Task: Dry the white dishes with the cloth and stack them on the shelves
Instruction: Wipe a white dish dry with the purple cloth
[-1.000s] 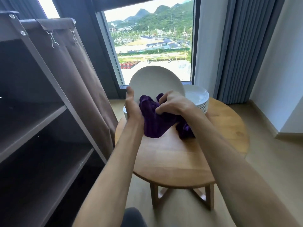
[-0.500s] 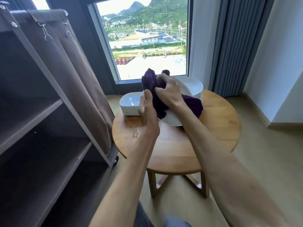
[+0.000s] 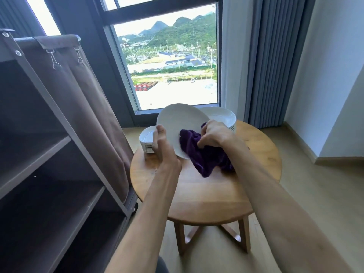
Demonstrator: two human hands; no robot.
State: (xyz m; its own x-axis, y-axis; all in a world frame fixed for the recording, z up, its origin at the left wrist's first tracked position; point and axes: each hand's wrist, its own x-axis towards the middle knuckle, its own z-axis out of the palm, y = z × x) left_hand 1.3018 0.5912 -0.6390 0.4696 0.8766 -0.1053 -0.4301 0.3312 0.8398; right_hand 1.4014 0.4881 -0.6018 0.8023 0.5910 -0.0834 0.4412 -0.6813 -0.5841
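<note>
Two stacks undried beyond my hands; shelves (image 3: 35,154) bare.
My left hand (image 3: 163,146) gripped a plate (image 3: 179,123); my right hand (image 3: 212,134) clutched the cloth (image 3: 202,156).

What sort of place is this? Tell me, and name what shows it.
Probably a high-floor apartment or hotel room: a tall window overlooking buildings and hills, grey floor-length curtains, and a small round wooden table beside a fabric-sided shelf unit.
</note>
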